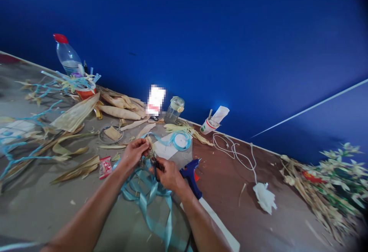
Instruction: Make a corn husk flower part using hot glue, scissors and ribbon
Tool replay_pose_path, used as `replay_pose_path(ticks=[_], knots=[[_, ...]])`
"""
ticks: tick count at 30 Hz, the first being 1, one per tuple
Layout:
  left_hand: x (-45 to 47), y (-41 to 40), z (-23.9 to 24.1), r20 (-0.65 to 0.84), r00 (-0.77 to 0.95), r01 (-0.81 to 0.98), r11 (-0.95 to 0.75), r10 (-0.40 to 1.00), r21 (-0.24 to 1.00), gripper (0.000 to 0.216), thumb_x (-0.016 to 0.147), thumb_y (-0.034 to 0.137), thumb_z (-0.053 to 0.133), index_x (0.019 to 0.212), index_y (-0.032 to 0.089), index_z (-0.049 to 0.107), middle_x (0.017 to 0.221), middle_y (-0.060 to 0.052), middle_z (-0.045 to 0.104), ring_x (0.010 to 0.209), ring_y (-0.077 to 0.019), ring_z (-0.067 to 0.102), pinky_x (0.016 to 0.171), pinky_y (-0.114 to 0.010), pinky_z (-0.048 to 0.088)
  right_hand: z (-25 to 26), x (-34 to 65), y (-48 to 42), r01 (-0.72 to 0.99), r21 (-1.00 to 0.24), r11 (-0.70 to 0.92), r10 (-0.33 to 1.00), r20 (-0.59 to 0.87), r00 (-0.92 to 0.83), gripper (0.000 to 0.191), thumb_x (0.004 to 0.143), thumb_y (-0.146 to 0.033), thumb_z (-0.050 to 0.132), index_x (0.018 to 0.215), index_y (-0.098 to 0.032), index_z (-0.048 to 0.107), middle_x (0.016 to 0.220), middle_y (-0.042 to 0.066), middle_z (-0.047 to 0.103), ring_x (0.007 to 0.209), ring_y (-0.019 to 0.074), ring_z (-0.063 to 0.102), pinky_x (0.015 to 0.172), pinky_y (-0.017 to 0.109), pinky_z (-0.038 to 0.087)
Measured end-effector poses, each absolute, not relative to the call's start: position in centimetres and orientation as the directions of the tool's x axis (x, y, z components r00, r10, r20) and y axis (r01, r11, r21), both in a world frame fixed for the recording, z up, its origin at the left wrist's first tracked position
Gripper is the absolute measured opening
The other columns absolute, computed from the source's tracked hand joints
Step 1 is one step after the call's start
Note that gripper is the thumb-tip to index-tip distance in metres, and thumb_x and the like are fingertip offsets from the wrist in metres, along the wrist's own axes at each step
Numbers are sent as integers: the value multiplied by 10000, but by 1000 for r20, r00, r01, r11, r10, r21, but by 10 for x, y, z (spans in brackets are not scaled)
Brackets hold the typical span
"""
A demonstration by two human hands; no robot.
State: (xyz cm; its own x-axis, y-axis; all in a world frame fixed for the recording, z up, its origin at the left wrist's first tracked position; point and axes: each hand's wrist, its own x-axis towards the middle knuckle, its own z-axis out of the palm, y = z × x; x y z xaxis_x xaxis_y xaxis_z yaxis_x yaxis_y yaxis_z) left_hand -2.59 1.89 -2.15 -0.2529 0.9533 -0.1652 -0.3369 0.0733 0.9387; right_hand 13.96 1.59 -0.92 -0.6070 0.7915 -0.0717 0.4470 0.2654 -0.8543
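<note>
My left hand (137,149) pinches a small pale piece of dried husk (148,142) between thumb and fingers. Black-handled scissors (156,164) are gripped in my right hand (169,173), their blades pointing up against the husk piece. Whether the blades are cutting into it is too small to tell. Loops of light blue ribbon (143,198) lie below both hands and trail toward me. A roll of blue ribbon (182,141) rests on white paper (165,150) just beyond them. A dark blue glue gun (189,173) lies to the right of my right hand.
Dried corn husks (120,106) and blue-wrapped twigs (28,156) cover the left side. Along the blue wall stand a bottle (67,54), a glass jar (174,110) and a white cup (209,125). A white cable (235,150) and a flower bunch (345,171) lie at right.
</note>
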Motion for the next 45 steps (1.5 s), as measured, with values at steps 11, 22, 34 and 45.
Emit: replay_pose_path(ticks=[11,22,34,45], knots=[[-29,17,-20,-124,-241,-253,61,963,965,293,676,416,691,631,153,568,569,30,539,476,-71,434,479,-210,317,-2,140,15,474,-823,312,787,-55,-614,159,804,-308,554,841,-174,631,605,-44,502,555,93,380,510,192,293],[-30,17,-16,-139,-236,-241,81,962,967,297,667,412,686,601,150,562,544,30,520,465,-68,419,469,-209,308,1,140,16,509,-796,327,790,-66,-610,144,790,-164,500,854,-190,626,666,-22,641,575,115,525,528,201,323],[-30,17,-14,-162,-233,-262,98,959,960,298,638,403,696,576,144,563,527,30,516,442,-64,407,444,-203,285,-6,141,17,538,-760,365,802,-36,-596,126,793,-181,528,853,-210,635,647,-18,640,574,127,529,532,218,325],[-29,15,-15,-140,-211,-178,103,967,979,242,681,367,659,613,155,563,530,41,507,458,-70,418,462,-201,296,-15,140,20,422,-894,148,848,-105,-519,144,770,-259,562,859,-176,640,619,-18,587,546,108,499,527,208,361]])
